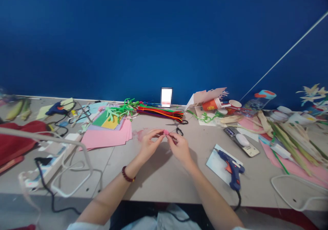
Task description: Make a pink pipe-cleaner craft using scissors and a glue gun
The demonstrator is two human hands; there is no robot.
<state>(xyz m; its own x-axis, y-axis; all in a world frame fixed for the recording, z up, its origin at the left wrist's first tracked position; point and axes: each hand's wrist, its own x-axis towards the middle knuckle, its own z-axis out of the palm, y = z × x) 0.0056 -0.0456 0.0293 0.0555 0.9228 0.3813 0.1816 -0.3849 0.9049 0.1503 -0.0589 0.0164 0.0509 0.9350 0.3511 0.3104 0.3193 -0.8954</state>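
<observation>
Okay, all eyes on the small pink piece (pixel 166 132), held up over the middle of the table (pixel 153 182); from this height it's too tiny to say exactly what it is. The left hand (pixel 151 143) and the right hand (pixel 180 147) are together, pinching it from either side, with a thin dark strip (pixel 174 140) showing just by the right hand. That's a nice tight grip for something this small: working right at the tips, wrists steady and hands close together, gives the most control. A beaded bracelet (pixel 126 174) sits on the left wrist. Just beyond the hands, black-handled scissors (pixel 179 131) lie toward the back edge, next to a bundle of multicoloured pipe cleaners (pixel 160 112). Over to the left, green pipe cleaners (pixel 120 109) spill across a stack of pink paper (pixel 107 138). On the right, a blue glue gun (pixel 232 168) rests on a card (pixel 214 163) near the front edge, a phone (pixel 241 141) just beside it. Tipped paper cups (pixel 211 104) lie by the back edge, and a power strip (pixel 48 161) sits toward the front left corner.
</observation>
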